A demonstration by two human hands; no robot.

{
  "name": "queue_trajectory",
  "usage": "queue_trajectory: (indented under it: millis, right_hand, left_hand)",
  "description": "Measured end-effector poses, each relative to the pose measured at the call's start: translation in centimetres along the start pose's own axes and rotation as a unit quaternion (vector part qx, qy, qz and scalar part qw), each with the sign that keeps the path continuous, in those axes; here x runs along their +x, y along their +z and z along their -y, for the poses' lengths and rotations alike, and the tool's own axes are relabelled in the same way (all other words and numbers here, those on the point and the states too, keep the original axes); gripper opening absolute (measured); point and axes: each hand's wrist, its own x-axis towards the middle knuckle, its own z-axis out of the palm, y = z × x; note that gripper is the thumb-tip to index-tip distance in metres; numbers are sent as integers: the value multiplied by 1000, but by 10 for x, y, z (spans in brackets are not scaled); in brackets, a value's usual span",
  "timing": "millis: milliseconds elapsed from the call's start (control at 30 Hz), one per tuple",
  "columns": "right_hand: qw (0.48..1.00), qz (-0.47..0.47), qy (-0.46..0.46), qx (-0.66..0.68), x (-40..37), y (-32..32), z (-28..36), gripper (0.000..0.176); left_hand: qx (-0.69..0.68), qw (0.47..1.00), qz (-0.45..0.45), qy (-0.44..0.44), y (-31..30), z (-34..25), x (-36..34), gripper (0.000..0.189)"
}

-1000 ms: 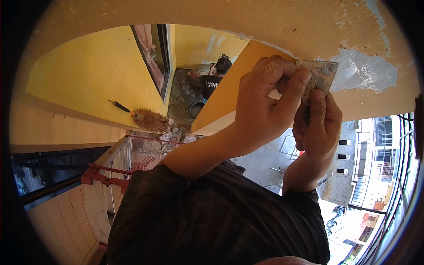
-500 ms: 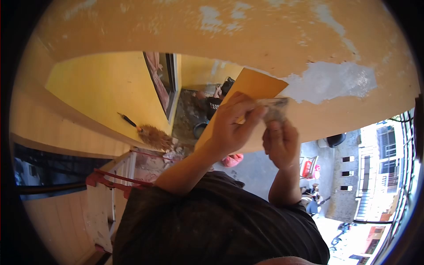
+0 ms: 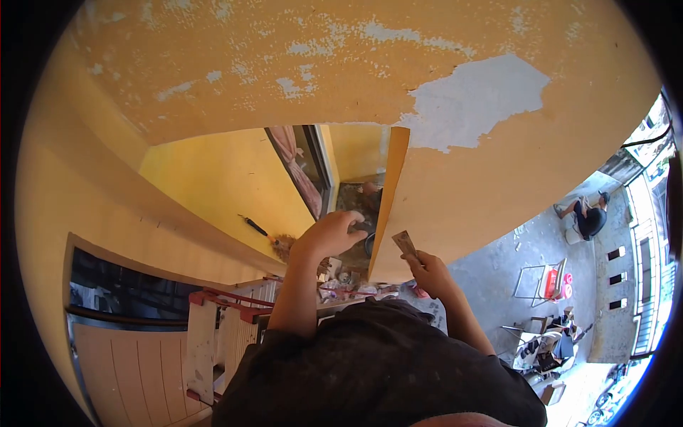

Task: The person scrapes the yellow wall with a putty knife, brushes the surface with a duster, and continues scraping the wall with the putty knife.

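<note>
My right hand (image 3: 429,274) is wrapped round a small flat scraper (image 3: 404,243), whose blade points up and left in front of the orange wall face. To its left, my left hand (image 3: 331,236) is raised with its fingers curved and apart, holding nothing. Between and above the hands, the narrow edge of an orange pillar (image 3: 390,192) runs upward. A pale grey patch (image 3: 477,99) spreads over the orange surface above, beyond both hands. Smaller whitish scuffs mark that surface to the left.
A ladder (image 3: 206,341) stands at my left. A feather duster (image 3: 283,248) is by the yellow wall below a curtained window (image 3: 295,164). Down on the floor at the right are a seated person (image 3: 592,217), a red item on a stand (image 3: 551,283) and cluttered objects (image 3: 553,347).
Both hands have moved down and apart, and my left hand has come away from the scraper. The view has shifted, showing more of the floor and the person at the right.
</note>
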Motion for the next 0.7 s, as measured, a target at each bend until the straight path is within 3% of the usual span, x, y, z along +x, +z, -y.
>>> queue_trajectory:
  millis: [33,100,167,200,267,300,333,367,400,500,533,600,667,700]
  right_hand:
    - [1000,2,-5,3,-2,2,-10,39]
    - [988,-4,-10,152,-4,9,-32,41]
    - [989,-12,-3,149,-14,9,-29,41]
    - [990,-17,9,142,-20,8,-28,42]
    - [988,-21,15,152,-27,8,-32,41]
    - [986,-21,20,162,-34,11,-35,41]
    - [986,-20,23,163,-40,13,-37,41]
    - [989,-25,20,144,-45,12,-38,41]
    - [991,-33,15,127,-48,11,-39,41]
    - [988,-26,24,150,-55,16,-59,43]
    - [986,-21,34,162,-60,18,-63,43]
    - [987,-24,29,159,-66,21,-67,45]
    - [987,-28,17,157,-70,22,-66,46]
    - [988,-43,13,149,-72,22,-63,47]
  left_hand:
    - [-15,999,-50,1,6,-3,1,35]
    - [-27,995,-100,4,20,-2,0,30]
    - [39,972,-229,21,39,8,6,27]
    - [40,972,-228,25,54,28,23,27]
    - [-182,962,-186,82,88,71,49,29]
    - [-185,963,-182,78,96,69,42,29]
    - [0,992,-102,-73,103,67,37,32]
    - [187,959,-19,-214,106,64,35,36]
    - [189,960,-22,-208,105,59,33,36]
    - [33,995,16,-89,87,19,3,49]
    - [32,995,20,-87,73,0,-6,49]
    - [-46,998,27,27,46,-33,-19,46]
    - [-65,989,-31,128,17,-67,-30,38]
    - [-63,989,-32,129,6,-77,-32,38]
